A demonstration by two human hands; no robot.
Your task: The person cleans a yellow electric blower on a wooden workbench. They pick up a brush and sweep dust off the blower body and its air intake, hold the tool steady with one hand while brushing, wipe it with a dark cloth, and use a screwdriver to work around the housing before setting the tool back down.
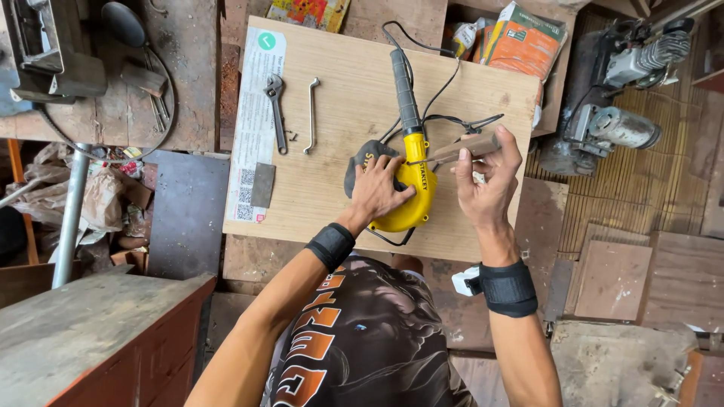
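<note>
A yellow and black electric blower (413,181) lies on a light wooden board (354,105), its grey nozzle pointing away from me and its black cord looped behind it. My left hand (375,190) rests on the blower's yellow body, fingers spread over it. Just to the right, my right hand (486,181) holds a screwdriver with a brown wooden handle (467,147), its tip aimed at the blower's housing. Both wrists wear black bands.
An adjustable wrench (276,109), a bent metal bar (311,113) and a small metal plate (263,185) lie on the board's left side. Boxes (520,38) stand at the far right corner. Motors (618,124) sit on the right, a wooden bench (83,332) at lower left.
</note>
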